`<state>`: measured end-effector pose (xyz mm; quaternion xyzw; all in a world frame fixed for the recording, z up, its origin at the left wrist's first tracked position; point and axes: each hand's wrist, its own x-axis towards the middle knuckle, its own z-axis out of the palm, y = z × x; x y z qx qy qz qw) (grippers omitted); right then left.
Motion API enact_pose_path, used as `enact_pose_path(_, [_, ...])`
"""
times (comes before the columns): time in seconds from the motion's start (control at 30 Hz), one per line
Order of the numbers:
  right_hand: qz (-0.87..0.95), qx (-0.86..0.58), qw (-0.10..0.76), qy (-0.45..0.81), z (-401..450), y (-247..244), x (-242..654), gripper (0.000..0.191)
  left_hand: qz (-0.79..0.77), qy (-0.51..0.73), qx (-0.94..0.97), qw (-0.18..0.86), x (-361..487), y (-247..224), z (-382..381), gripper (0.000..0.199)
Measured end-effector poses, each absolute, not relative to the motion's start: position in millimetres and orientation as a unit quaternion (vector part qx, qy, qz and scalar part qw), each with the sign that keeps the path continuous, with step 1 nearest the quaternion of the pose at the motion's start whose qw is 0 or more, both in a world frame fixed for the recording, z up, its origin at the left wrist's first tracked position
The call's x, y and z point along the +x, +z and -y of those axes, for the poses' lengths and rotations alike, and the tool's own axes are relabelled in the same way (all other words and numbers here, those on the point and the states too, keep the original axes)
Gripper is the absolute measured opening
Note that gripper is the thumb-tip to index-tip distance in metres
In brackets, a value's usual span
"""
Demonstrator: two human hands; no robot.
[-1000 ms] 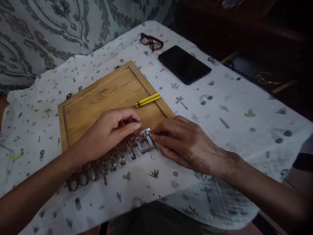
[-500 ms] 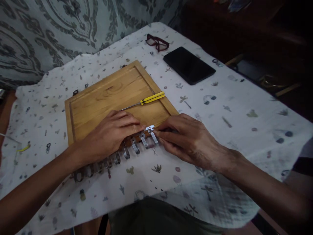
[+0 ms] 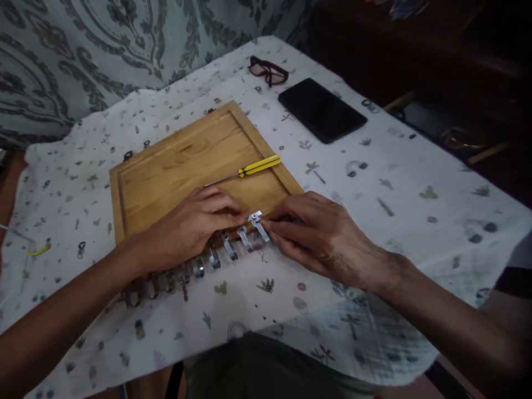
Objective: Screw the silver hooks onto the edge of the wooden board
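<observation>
End metal clip [image 3: 260, 230], at near edge of wooden board [image 3: 183, 166], apparently pinched in narrowed fingers of right hand [image 3: 332, 238]; grip of left hand [image 3: 187, 224] cannot be told; clip could be skewed by uneven pressure.

At the near edge of a framed wooden board [image 3: 187, 160], 2 bare hands: fingertips of left hand [image 3: 193, 224] and right hand [image 3: 332, 238] at either side of a silver metal clip [image 3: 255, 217], at the right end of a row of curved clips [image 3: 214, 257]. On the board, a yellow-handled screwdriver [image 3: 260, 165]. Beyond, on white patterned cloth [image 3: 353, 191], a black tablet [image 3: 322, 110] and dark red glasses [image 3: 268, 71].
</observation>
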<state>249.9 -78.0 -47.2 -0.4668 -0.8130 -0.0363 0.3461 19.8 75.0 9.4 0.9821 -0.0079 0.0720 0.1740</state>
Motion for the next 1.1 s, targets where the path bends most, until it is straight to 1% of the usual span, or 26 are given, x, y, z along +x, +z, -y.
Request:
enact_pose_path(0.23, [0.812,-0.471,0.342,-0.032,78,-47,249,0.014,0.009,0.065,0.987,0.149,18,10,-74,0.039])
enact_pose_path(0.4, [0.813,-0.467,0.346,-0.041,78,-46,249,0.015,-0.008,0.05,0.985,0.166,16,13,-75,0.036])
enact_pose_path(0.53, [0.811,-0.47,0.345,-0.041,77,-47,249,0.015,-0.017,0.05,0.986,0.155,15,15,-74,0.037])
enact_pose_path(0.67, [0.813,-0.464,0.35,-0.042,77,-49,250,0.015,0.009,0.06,0.991,0.122,14,13,-74,0.039])
enact_pose_path(0.77, [0.813,-0.462,0.353,-0.042,77,-49,250,0.015,0.014,0.059,0.994,0.088,15,11,-74,0.044])
enact_pose_path(0.87, [0.812,-0.464,0.354,-0.036,76,-49,250,0.015,0.012,0.051,0.996,0.072,17,10,-75,0.049])
enact_pose_path(0.97, [0.814,-0.461,0.351,-0.036,75,-49,252,0.016,0.019,0.036,0.997,0.059,18,12,-75,0.049])
enact_pose_path(1.1, [0.806,-0.457,0.369,-0.072,88,-45,250,0.016,0.022,0.01,0.999,0.044,17,15,-75,0.051])
